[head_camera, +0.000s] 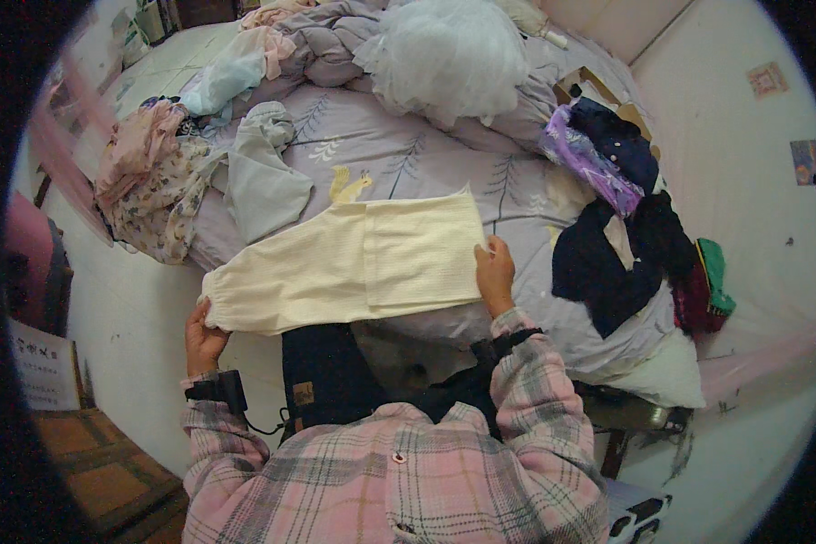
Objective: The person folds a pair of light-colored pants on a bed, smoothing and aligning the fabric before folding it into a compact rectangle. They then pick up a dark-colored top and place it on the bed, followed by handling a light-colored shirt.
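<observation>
A pale yellow garment [313, 262], which looks like folded trousers with a gathered elastic cuff, lies stretched across the near edge of the bed. My left hand [204, 340] grips the gathered cuff at its left end, just past the mattress edge. At the opposite end, my right hand [495, 277] holds the folded right edge, thumb on top and the other fingers partly hidden. One folded layer ends in a straight seam near the garment's middle. The cloth is fairly flat, with a few creases toward the cuff.
Grey trousers [265, 183] and a heap of floral and pink clothes [149, 177] lie to the left on the patterned bedsheet [408, 156]. White tulle [449, 58] is piled at the back. Dark clothes [605, 265] and a purple cloth [585, 160] lie right, near a cardboard box [588, 78].
</observation>
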Available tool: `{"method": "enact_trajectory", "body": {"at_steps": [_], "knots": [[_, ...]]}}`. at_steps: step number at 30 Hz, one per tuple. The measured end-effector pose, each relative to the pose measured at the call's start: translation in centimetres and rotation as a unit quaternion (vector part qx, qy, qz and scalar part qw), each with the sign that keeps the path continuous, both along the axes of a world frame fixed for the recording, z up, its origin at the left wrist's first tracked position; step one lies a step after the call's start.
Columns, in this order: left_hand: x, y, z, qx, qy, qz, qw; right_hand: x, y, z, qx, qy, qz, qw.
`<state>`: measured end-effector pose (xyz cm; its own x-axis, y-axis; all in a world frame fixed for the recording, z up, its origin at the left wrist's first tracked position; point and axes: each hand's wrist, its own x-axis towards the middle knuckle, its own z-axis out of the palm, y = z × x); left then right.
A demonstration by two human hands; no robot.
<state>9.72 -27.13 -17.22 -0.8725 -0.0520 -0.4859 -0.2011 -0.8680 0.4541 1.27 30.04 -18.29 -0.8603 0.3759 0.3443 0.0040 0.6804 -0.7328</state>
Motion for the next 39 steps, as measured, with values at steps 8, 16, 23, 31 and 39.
{"method": "enact_trajectory", "body": {"at_steps": [8,16,23,31,39], "knots": [[-1.0,1.3,3.6,-0.03,0.013,-0.009,0.999,-3.8,2.4,0.2,-0.265,-0.187,0.046,0.945],[-6.5,2.7,9.9,-0.13,0.098,-0.079,0.984,-5.2,2.5,6.0,-0.249,-0.137,0.102,0.953],[-11.0,9.2,14.2,-0.131,0.186,-0.189,0.955,-3.4,9.1,11.3,-0.219,-0.024,0.072,0.973],[-15.5,15.4,7.0,-0.19,0.158,-0.276,0.929,0.9,20.4,7.2,0.081,-0.14,-0.156,0.974],[-14.5,15.3,0.5,-0.377,0.057,-0.246,0.891,4.1,15.3,0.9,0.165,-0.117,-0.05,0.978]]}}
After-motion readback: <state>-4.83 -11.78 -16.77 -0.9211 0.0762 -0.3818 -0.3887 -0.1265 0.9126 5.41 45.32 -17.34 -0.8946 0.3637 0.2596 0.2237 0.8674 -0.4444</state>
